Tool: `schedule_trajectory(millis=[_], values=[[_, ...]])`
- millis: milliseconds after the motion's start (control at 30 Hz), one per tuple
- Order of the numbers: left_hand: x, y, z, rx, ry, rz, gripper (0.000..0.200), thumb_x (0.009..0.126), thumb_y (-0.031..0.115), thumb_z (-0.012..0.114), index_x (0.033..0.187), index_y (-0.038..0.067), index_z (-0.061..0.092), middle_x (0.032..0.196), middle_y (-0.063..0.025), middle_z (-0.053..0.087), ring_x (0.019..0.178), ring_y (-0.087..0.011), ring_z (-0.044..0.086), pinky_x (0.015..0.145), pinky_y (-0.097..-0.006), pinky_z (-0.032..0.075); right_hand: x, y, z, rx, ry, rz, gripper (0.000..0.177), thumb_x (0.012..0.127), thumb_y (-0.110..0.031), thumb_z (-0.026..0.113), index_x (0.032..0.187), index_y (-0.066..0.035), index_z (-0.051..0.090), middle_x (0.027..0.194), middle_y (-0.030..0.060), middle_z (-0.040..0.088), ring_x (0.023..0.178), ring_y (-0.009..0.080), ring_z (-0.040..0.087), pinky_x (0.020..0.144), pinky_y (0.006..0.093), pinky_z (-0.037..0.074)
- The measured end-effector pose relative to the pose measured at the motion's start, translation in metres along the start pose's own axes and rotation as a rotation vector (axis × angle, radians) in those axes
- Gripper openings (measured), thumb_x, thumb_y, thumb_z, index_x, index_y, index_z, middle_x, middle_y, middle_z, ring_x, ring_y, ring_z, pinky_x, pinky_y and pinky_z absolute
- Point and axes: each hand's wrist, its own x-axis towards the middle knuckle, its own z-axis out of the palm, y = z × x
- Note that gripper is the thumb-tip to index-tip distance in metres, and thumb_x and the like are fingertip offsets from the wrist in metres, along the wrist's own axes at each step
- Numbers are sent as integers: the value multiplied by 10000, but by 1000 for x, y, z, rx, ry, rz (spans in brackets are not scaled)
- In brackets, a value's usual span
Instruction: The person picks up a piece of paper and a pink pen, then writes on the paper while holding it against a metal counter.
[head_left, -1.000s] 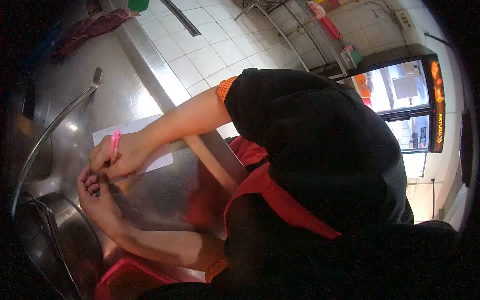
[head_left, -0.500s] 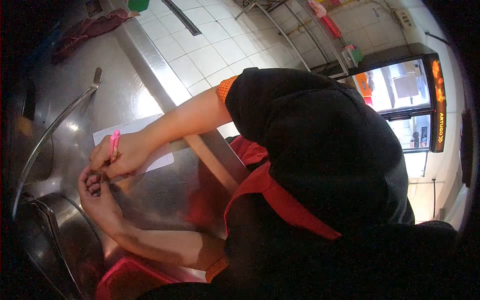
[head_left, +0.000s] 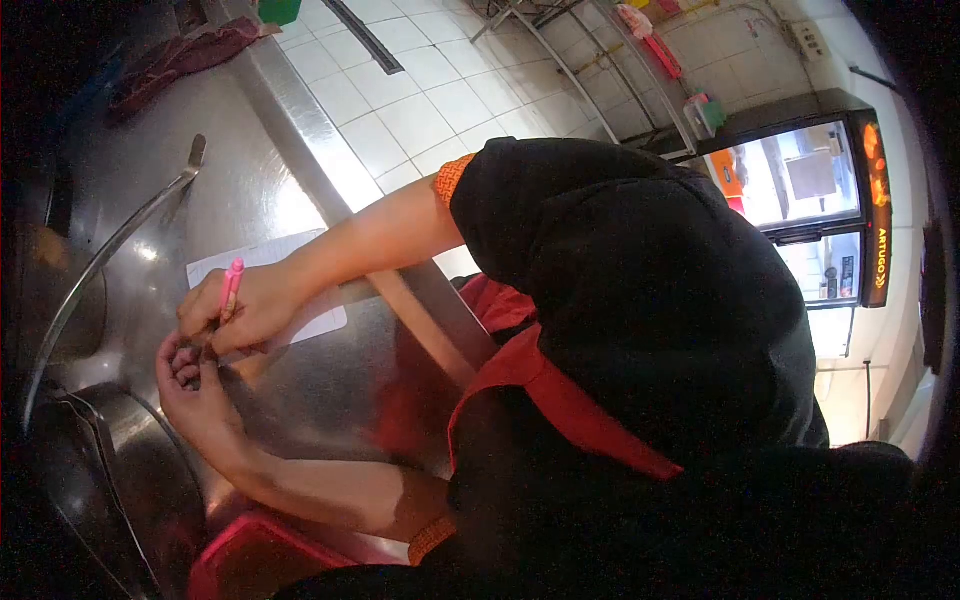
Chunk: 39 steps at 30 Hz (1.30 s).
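A pink pen [head_left: 231,285] stands nearly upright in my right hand [head_left: 258,312], whose fingers are closed around it. Under that hand lies a white sheet of paper [head_left: 325,318], flat on the steel counter [head_left: 300,405] and partly covered by my wrist and forearm. My left hand [head_left: 200,400] is beside the right one, with its fingers curled in and the thumb close to the pen hand. What the left fingers hold, if anything, is hidden. The pen's tip is also out of sight.
A curved metal rod [head_left: 105,260] arches over the counter's left side, near dark rounded metal ware [head_left: 85,480]. Dark red cloth [head_left: 185,65] lies at the far end. A pink-rimmed item [head_left: 235,545] is close below my left forearm. A lit display fridge [head_left: 800,180] stands beyond.
The top of the pen has shifted very slightly to the right with my right hand. My left hand stays almost where it was.
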Motion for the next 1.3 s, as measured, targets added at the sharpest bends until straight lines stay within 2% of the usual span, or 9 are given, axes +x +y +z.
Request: schedule_trajectory(millis=[100, 433, 500, 633, 700, 900, 1033, 1200, 1300], values=[[2, 3, 0, 6, -12, -11, 278, 683, 17, 569, 949, 23, 486, 690, 7, 444, 583, -61, 370, 554, -165, 344, 2, -10, -1, 73, 40, 45, 144, 631, -63, 498, 570, 20, 398, 594, 104, 398, 569, 183, 422, 511, 293, 327], [-1, 2, -1, 39, -4, 15, 295, 671, -4, 560, 956, 33, 490, 703, 7, 451, 597, -68, 375, 571, -176, 345, 1, -9, 1, 73, 23, 34, 139, 623, -35, 494, 564, 23, 383, 568, 86, 375, 546, 161, 405, 491, 282, 322], [-2, 3, -1, 30, 9, 21, 290, 675, 8, 563, 955, 35, 493, 701, 8, 452, 596, -66, 376, 567, -173, 344, 1, -8, 2, 15, 28, 54, 145, 645, -103, 498, 646, 39, 467, 611, 138, 462, 588, 205, 461, 530, 309, 364], [1, -6, -1, -78, -2, 40, 284, 678, 27, 570, 952, 36, 495, 700, 9, 453, 592, -65, 376, 563, -170, 343, 0, -9, 0, 39, 9, 74, 145, 650, -100, 496, 639, 40, 460, 589, 136, 448, 572, 191, 453, 514, 305, 360], [1, -2, 0, -26, -10, 4, 272, 682, 32, 570, 945, 36, 498, 701, 8, 456, 599, -66, 382, 565, -168, 345, 0, -12, 2, 136, 35, 67, 113, 625, 3, 477, 559, 20, 386, 590, 79, 386, 533, 141, 409, 465, 268, 319], [1, -2, 1, -37, -14, 4, 272, 669, -15, 544, 934, 27, 501, 713, 2, 455, 604, -73, 385, 581, -179, 357, 0, -11, 1, 150, 36, 112, 103, 630, 19, 453, 559, 21, 379, 593, 58, 386, 520, 112, 415, 439, 250, 324], [2, -3, 0, 21, -7, -10, 286, 662, -33, 533, 940, 25, 499, 730, -3, 455, 606, -75, 384, 588, -182, 360, -2, -9, 0, 164, 58, 138, 99, 636, 17, 449, 566, 23, 379, 595, 60, 390, 518, 116, 419, 440, 253, 330], [2, -3, 1, 22, -9, -3, 289, 670, -21, 540, 951, 32, 501, 736, -4, 452, 614, -77, 379, 583, -177, 354, 0, -1, 0, 42, 38, -16, 111, 640, -9, 465, 569, 22, 386, 588, 80, 393, 523, 139, 427, 452, 260, 338], [2, -3, 1, 55, 7, 31, 329, 658, -27, 532, 976, 48, 492, 719, -22, 501, 587, -86, 410, 555, -198, 372, -3, -4, 2, 152, 60, 94, 122, 646, -28, 476, 572, 20, 392, 584, 88, 393, 539, 157, 432, 474, 270, 345]])
